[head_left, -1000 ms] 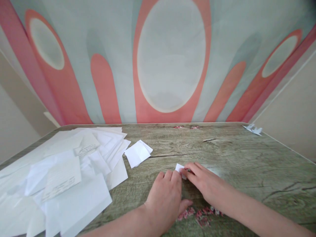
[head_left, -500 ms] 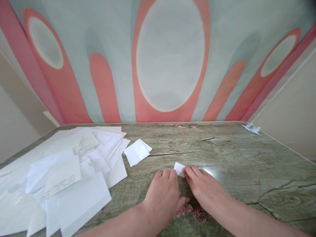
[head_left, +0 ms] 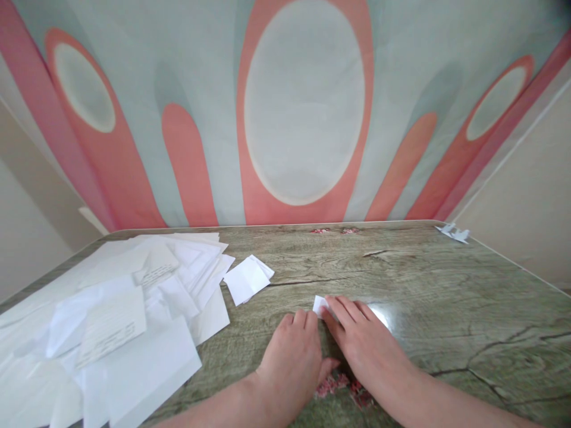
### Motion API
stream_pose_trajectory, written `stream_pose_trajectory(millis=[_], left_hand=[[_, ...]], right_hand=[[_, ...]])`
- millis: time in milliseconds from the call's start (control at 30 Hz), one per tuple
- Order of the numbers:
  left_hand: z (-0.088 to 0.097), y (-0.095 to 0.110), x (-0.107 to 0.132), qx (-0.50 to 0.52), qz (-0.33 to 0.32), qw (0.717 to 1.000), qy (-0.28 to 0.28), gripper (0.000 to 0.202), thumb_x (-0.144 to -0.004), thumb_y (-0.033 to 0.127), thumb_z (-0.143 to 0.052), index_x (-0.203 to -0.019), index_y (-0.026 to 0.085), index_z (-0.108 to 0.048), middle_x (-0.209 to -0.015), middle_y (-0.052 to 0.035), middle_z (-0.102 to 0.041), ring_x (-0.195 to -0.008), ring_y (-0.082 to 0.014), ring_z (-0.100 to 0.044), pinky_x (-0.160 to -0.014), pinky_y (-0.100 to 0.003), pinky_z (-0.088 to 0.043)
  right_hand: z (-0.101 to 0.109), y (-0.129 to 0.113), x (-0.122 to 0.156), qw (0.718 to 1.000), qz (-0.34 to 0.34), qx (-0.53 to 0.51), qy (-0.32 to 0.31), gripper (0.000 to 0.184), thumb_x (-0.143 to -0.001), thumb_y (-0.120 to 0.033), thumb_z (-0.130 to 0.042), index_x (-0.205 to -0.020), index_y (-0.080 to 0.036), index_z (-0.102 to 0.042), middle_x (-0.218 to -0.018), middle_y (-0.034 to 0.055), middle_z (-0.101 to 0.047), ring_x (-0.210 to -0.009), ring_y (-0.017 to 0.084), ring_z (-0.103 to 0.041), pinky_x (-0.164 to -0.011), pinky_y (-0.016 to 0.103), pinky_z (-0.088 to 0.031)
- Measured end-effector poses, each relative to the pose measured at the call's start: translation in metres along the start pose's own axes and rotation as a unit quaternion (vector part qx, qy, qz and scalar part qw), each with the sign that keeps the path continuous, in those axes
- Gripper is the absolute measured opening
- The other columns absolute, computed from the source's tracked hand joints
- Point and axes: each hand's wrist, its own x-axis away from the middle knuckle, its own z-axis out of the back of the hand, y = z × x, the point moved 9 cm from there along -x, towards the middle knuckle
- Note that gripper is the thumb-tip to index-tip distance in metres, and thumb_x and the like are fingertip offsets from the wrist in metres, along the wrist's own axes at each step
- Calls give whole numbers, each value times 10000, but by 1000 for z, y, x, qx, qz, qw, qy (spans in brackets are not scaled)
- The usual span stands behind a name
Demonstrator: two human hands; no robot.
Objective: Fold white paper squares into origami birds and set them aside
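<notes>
One small piece of white paper (head_left: 319,305) lies on the wood-grain tabletop (head_left: 401,264), between the fingertips of both hands. From head height, I see the left hand (head_left: 292,356) half curled, thumb out sideways; the right hand (head_left: 359,336) is flatter, fingers nearly straight over the paper's right part. Whether either pinches it, I can't tell. Beyond, to the left, sit paper squares (head_left: 246,280) beside a heap of white sheets (head_left: 147,371).

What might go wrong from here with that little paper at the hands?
The right hand covers part of the small white paper, so a crooked edge underneath might go unnoticed.

The loose sheets overlap unevenly near the left forearm; a brush from it could shift them.
</notes>
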Motion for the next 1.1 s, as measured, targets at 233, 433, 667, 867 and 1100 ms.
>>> stream_pose_trajectory(millis=[233,433,667,867,1100], left_hand=[[-1,2,-2,6,-2,1000,-5,520,-780,530,-524,-1057,96,-592,-867,-102,-570,-802,-228,-513,-673,-330,-402],[-6,2,-3,19,-7,999,-29,488,-778,514,-531,-996,88,-627,-859,-98,-572,-797,-248,-521,-651,-359,-431],[-6,1,-2,23,-3,1000,-16,493,-765,528,-537,-970,90,-633,-856,-100,-568,-801,-255,-525,-655,-376,-452],[-6,0,-3,25,-9,1000,-6,504,-760,536,-537,-965,85,-631,-828,-95,-565,-786,-260,-531,-652,-385,-467],[1,1,1,114,-38,993,8,316,-833,400,-490,-937,125,-608,-840,-87,-580,-787,-246,-543,-705,-409,-471]], right_hand=[[3,2,-2,1000,5,-14,-4,244,-788,-83,-520,-1017,-106,-603,-1040,122,-593,-1015,261,-500,-786,382,-450],[2,13,-5,999,-1,3,-32,191,-747,-97,-584,-928,-117,-641,-938,104,-603,-927,256,-522,-707,366,-445],[-6,15,-3,999,-9,-1,-48,205,-755,-97,-578,-951,-115,-638,-902,84,-596,-855,233,-535,-691,359,-436],[-8,14,-3,999,-21,-4,-45,244,-755,-66,-563,-987,-99,-629,-916,100,-595,-834,240,-542,-709,371,-439],[-14,24,-5,996,-37,-68,-50,218,-815,-82,-523,-1008,-138,-605,-932,85,-565,-852,230,-521,-733,368,-448]])
